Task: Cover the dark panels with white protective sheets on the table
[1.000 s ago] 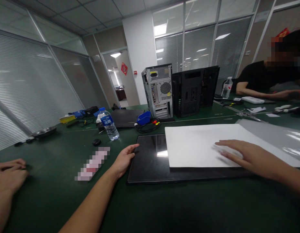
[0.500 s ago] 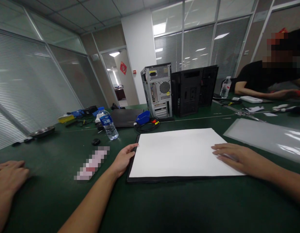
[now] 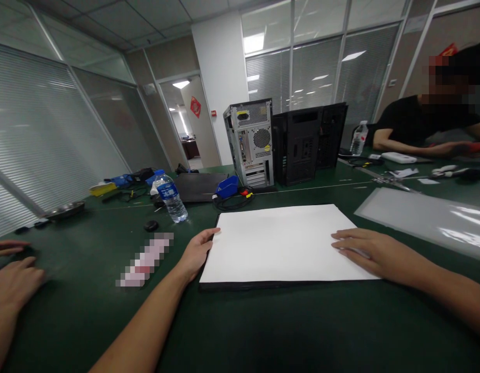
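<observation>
White sheet [image 3: 271, 243] lies over a black panel [image 3: 240, 285] on the green table [image 3: 278, 331]. The left hand [image 3: 196, 255] is half open at the sheet's left edge; I cannot tell if it grips. The right hand [image 3: 367, 251] lies open on the sheet. One second ago, much more black showed. The bottle [image 3: 177, 211] has a blue label [image 3: 169, 190], its writing too small to read.

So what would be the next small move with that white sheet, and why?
Probably a gentle nudge of the white sheet toward the person, to even its edges with the dark panel beneath. A dark strip shows along the near edge, the left hand is at the left edge, and the right hand is over the sheet's right side.
</observation>
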`<state>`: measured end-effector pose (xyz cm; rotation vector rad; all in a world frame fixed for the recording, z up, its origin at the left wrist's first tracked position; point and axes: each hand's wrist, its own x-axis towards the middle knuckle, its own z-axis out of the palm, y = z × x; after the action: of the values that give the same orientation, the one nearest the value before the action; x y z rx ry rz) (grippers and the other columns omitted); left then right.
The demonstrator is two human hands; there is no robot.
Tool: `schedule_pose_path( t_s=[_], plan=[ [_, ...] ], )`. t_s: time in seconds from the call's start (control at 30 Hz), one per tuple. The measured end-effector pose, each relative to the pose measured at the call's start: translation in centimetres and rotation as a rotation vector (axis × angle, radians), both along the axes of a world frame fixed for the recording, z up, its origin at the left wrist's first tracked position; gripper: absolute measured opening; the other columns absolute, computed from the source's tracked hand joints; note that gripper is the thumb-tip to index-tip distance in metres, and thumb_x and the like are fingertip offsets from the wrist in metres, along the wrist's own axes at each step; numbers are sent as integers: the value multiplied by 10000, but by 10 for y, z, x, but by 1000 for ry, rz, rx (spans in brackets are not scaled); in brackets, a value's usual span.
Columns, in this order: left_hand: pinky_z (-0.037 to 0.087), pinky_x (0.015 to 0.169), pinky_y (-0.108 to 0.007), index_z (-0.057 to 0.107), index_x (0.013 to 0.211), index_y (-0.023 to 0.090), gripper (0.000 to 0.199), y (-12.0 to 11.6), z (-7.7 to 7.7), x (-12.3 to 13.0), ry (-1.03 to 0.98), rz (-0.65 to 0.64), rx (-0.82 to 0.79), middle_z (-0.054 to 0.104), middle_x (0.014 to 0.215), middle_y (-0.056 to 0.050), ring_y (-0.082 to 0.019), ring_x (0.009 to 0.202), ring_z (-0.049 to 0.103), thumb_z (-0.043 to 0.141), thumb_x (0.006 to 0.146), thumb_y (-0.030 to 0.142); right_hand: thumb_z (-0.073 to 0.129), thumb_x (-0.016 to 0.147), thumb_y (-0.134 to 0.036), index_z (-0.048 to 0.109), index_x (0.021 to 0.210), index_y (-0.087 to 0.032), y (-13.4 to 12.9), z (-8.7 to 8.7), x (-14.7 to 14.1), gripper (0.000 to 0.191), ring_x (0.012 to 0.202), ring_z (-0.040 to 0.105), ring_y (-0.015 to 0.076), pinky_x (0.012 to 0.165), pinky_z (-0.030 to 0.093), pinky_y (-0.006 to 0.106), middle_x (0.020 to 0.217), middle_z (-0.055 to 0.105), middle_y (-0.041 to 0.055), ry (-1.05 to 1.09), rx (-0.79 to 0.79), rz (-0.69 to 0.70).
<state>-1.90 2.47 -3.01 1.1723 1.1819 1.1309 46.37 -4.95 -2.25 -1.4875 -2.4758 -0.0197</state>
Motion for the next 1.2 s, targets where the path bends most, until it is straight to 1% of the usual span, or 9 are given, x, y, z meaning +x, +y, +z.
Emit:
schedule_pose_path(
  t_s=[0.17, 0.23, 0.33, 0.43, 0.53, 0.67, 0.93, 1.07, 1.2],
  plan=[
    [526, 745, -284, 657, 1183, 189, 504, -1, 1, 2, 24, -12, -9, 704, 1170, -67, -177, 854, 681, 645, 687, 99, 399, 984, -476, 693, 1236, -310, 6, 2, 13, 422, 1247, 551, 243, 1085, 434, 467, 1343, 615, 14, -19, 12, -34],
    [529, 749, -284, 650, 1192, 181, 515, -2, 3, 3, 29, -16, -8, 695, 1203, -75, -180, 873, 682, 624, 687, 83, 386, 978, -472, 690, 1243, -246, 15, 0, 35, 463, 1238, 549, 269, 1087, 418, 486, 1313, 631, 57, -32, 109, -167],
    [532, 756, -282, 644, 1197, 178, 536, -3, 6, 4, 32, -22, -22, 684, 1240, -78, -189, 913, 686, 596, 677, 60, 402, 934, -475, 650, 1304, -190, 26, -8, 85, 529, 1241, 528, 335, 1040, 432, 525, 1375, 572, 129, -93, 217, -456],
    [533, 779, -285, 648, 1195, 182, 568, -4, 7, 4, 26, -24, -27, 675, 1266, -73, -197, 957, 686, 556, 654, 37, 399, 905, -510, 657, 1293, -164, 30, -16, 132, 580, 1121, 602, 358, 920, 498, 509, 1301, 613, 178, -92, 40, -721],
    [529, 800, -291, 652, 1198, 184, 592, -3, 6, 3, 33, -19, -22, 670, 1279, -69, -204, 987, 681, 522, 643, 25, 392, 897, -572, 692, 1238, -199, 28, -20, 152, 588, 1003, 650, 352, 830, 519, 480, 1174, 683, 167, -54, -95, -823],
    [524, 820, -300, 651, 1205, 188, 591, -4, 6, 3, 50, -16, -16, 648, 1321, -65, -208, 1005, 677, 535, 648, 27, 379, 904, -568, 681, 1252, -259, 27, -19, 142, 555, 1007, 653, 351, 796, 515, 468, 1191, 682, 140, -76, -47, -799],
    [484, 939, -332, 635, 1235, 196, 670, -6, 10, 2, 85, -53, 12, 588, 1406, -72, -239, 1191, 605, 536, 607, -16, 320, 937, -483, 592, 1361, -254, 23, -14, 114, 554, 978, 661, 364, 728, 518, 472, 1226, 663, 162, -154, 38, -782],
    [495, 925, -338, 638, 1228, 192, 658, -6, 10, 2, 89, -43, 6, 600, 1389, -75, -242, 1163, 620, 530, 609, -6, 311, 946, -473, 564, 1391, -252, 19, -4, 100, 558, 953, 667, 361, 728, 525, 472, 1203, 671, 163, -158, 88, -769],
    [506, 902, -342, 636, 1226, 187, 663, -7, 12, 3, 83, -33, -10, 626, 1350, -80, -241, 1109, 644, 528, 600, -2, 286, 963, -529, 567, 1391, -267, 12, 7, 70, 575, 939, 669, 342, 740, 539, 467, 1174, 690, 125, -124, 198, -688]
  ],
)
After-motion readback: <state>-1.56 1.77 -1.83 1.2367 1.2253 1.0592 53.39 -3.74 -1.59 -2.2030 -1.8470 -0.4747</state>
